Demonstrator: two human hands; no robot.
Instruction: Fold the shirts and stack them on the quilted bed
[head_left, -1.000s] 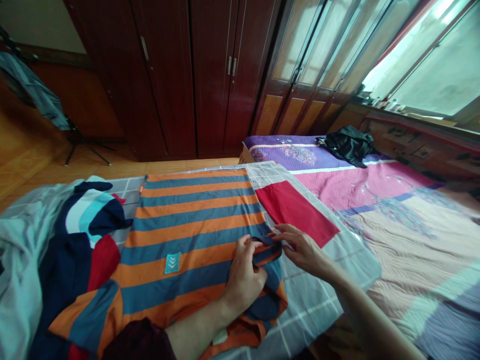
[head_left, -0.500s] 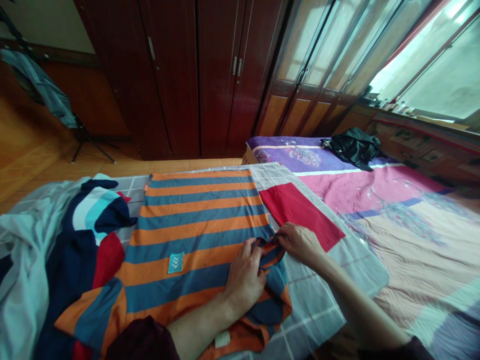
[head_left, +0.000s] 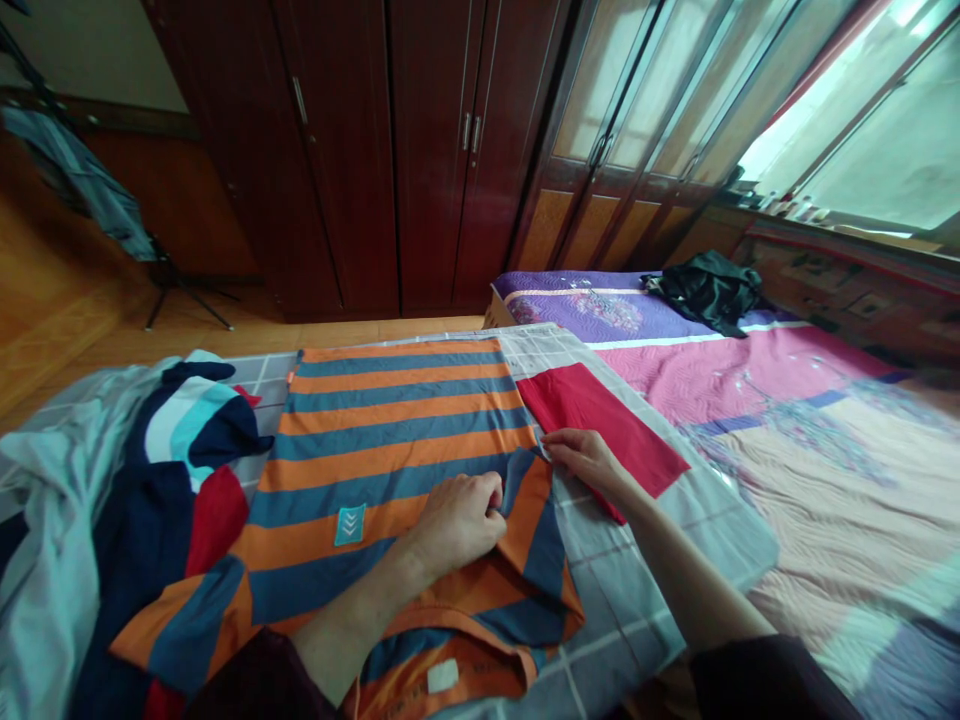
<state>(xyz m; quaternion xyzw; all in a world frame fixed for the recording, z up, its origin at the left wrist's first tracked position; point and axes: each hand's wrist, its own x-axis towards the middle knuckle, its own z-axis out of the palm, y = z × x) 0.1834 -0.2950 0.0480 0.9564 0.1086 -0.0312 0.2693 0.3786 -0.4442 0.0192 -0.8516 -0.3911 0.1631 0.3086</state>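
Observation:
An orange and blue-grey striped T-shirt point(head_left: 390, 460) lies spread on a grey checked cover, its collar towards me and a small teal patch point(head_left: 350, 524) on its chest. My left hand point(head_left: 463, 515) rests over the shirt with fingers curled, pinching fabric beside the right-hand sleeve. That sleeve point(head_left: 534, 515) is folded inward over the body. At the shirt's right edge, my right hand point(head_left: 589, 462) pinches the sleeve's end between thumb and fingers. Just beyond that hand lies a folded red cloth point(head_left: 615, 425).
Crumpled garments, one pale grey point(head_left: 64, 510) and one navy, red and white point(head_left: 142, 530), are heaped at the left. A bed point(head_left: 795, 440) with a patterned cover stands right, bearing a black garment point(head_left: 712, 290). Dark red wardrobes point(head_left: 435, 170) line the back.
The bunched sleeve has been opened out and laid flatter across the shirt. My left hand has shifted left, my right hand slightly up, and the collar now shows more.

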